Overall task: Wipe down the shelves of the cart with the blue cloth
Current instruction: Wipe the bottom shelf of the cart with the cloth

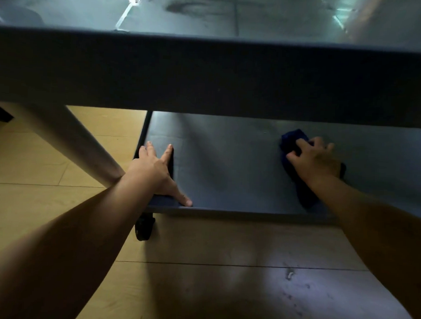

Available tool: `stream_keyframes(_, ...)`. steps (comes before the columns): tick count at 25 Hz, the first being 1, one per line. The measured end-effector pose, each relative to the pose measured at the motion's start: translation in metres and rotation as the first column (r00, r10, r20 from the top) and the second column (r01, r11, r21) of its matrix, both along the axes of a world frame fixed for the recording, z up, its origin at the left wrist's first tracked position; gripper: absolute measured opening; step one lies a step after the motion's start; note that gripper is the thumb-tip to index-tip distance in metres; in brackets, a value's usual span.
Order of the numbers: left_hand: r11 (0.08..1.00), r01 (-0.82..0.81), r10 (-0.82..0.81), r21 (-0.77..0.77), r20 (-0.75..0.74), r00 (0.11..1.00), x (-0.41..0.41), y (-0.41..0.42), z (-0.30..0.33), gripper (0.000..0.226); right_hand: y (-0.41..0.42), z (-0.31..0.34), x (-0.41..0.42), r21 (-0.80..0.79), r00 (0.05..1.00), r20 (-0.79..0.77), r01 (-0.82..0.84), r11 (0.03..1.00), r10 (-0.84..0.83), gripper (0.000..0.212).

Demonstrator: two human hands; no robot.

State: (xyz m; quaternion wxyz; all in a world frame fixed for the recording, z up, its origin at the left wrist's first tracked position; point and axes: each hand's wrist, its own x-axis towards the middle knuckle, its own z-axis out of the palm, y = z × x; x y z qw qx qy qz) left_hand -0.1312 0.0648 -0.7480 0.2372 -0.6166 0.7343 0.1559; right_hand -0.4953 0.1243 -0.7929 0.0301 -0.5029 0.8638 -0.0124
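I look down past the dark top shelf of the cart onto its grey lower shelf. My right hand presses the dark blue cloth flat against the right part of the lower shelf, and cloth shows beyond the fingertips and under the wrist. My left hand grips the raised front-left corner of the lower shelf, fingers over the side rim and thumb along the front rim.
A black caster wheel sits under the front-left corner. The wooden floor spreads around the cart. A grey slanted leg runs down at the left, close to my left forearm. The top shelf overhangs the back of the lower one.
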Motion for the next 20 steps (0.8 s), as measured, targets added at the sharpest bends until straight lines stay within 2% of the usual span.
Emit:
stream_keyframes(3,0.999,0.022,-0.022,-0.039,0.000,1.000,0.001,0.000,-0.001,0.176,0.008,-0.010,-0.013,0.014,1.000,-0.012,0.019,1.000,-0.018,0.036)
stream_keyframes(7,0.993,0.086,-0.086,-0.084,0.006,0.996,0.004,0.000,-0.006,0.177,0.017,-0.022,-0.003,-0.027,1.000,0.011,0.024,0.999,-0.024,0.061)
stream_keyframes(10,0.988,0.123,-0.122,-0.095,0.016,0.992,0.004,-0.002,-0.007,0.174,0.011,-0.009,-0.005,0.032,0.999,-0.024,0.026,0.999,-0.025,0.073)
stream_keyframes(13,0.981,0.161,-0.158,-0.104,0.033,0.987,0.005,-0.001,-0.005,0.172,0.003,0.002,0.007,0.045,1.000,0.021,0.011,0.999,-0.012,0.062)
stream_keyframes(15,0.986,0.137,-0.137,-0.091,0.008,0.990,0.004,0.001,-0.004,0.169,-0.005,0.008,0.023,-0.055,0.992,0.129,-0.005,0.998,0.012,0.045)
stream_keyframes(18,0.992,0.109,-0.110,-0.063,-0.012,0.994,0.003,0.003,-0.002,0.168,-0.020,0.023,0.079,-0.267,0.935,0.266,-0.163,0.950,0.236,0.034)
stream_keyframes(20,0.992,0.113,-0.115,-0.055,-0.018,0.993,0.003,0.002,-0.001,0.167,-0.022,0.030,0.128,-0.312,0.868,0.294,-0.308,0.899,0.400,0.035)
